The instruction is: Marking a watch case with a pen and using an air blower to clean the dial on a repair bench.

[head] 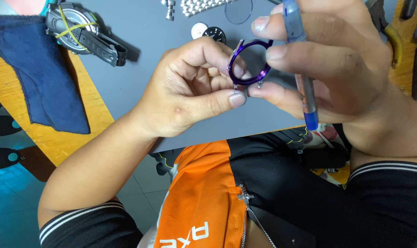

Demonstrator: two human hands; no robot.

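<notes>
We pinch the purple watch case (249, 64) between left hand (190, 87) and right hand (328, 59), which also grips a tool (300, 64) whose top is cut off; grey mat (139, 78) lies open below.

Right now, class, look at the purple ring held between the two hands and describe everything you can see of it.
The purple ring is a thin, round, shiny hoop that looks like metal, open through its middle, with small silver lugs jutting from its lower edge. It is held in the air above the grey mat, tilted toward the camera. The left hand pinches its left and lower side with fingers and thumb; the right hand, which also grips a blue-tipped tool, touches its right side with its fingertips.
</notes>
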